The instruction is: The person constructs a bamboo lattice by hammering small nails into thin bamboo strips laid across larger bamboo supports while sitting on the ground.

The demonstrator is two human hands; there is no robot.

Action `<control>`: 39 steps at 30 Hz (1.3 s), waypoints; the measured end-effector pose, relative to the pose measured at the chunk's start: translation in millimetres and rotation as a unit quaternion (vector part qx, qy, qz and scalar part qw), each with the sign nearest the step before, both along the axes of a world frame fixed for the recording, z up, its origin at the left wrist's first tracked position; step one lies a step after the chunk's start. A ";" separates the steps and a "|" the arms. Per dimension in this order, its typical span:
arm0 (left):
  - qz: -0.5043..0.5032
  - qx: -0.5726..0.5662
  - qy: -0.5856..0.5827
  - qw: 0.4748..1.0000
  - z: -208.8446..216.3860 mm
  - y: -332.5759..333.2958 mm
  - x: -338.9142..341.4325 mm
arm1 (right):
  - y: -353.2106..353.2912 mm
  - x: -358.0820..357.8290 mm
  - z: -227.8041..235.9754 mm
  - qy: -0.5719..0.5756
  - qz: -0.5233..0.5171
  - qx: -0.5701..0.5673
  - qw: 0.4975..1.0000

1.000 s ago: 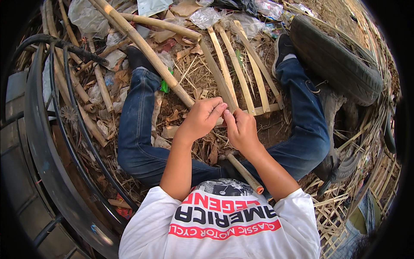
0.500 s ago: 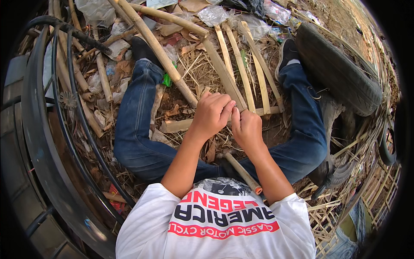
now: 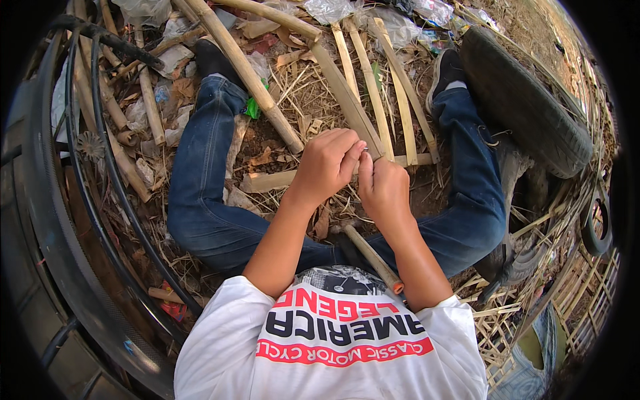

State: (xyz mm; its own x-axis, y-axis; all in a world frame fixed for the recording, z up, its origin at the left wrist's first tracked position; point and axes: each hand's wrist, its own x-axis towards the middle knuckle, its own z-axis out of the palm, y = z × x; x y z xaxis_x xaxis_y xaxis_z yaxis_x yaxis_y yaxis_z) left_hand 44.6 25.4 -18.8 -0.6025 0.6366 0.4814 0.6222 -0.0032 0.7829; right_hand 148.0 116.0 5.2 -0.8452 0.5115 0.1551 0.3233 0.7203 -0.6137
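I see my left hand (image 3: 325, 165) curled narrow, fingertips pinching a small metal piece (image 3: 365, 151) against the bamboo frame (image 3: 373, 100) between my legs, while my right hand (image 3: 383, 187) is closed beside it, touching.

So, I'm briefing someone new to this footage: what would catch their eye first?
Both hands meet at the centre, left hand and right hand pinching something small over a bamboo pole. Split bamboo slats fan out ahead between the legs, and a black tyre lies at right.
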 end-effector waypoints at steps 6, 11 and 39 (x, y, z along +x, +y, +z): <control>0.014 0.008 0.017 1.000 -1.3 7.3 12.3 | 9.6 6.8 -14.8 -0.008 -0.005 -0.021 1.000; -0.002 -0.001 -0.022 1.000 -9.6 -2.1 2.1 | 2.3 5.8 -12.1 -0.027 -0.010 -0.028 0.999; 0.006 0.011 0.019 1.000 2.1 4.7 16.9 | 1.0 18.5 -11.0 0.047 -0.050 -0.139 0.988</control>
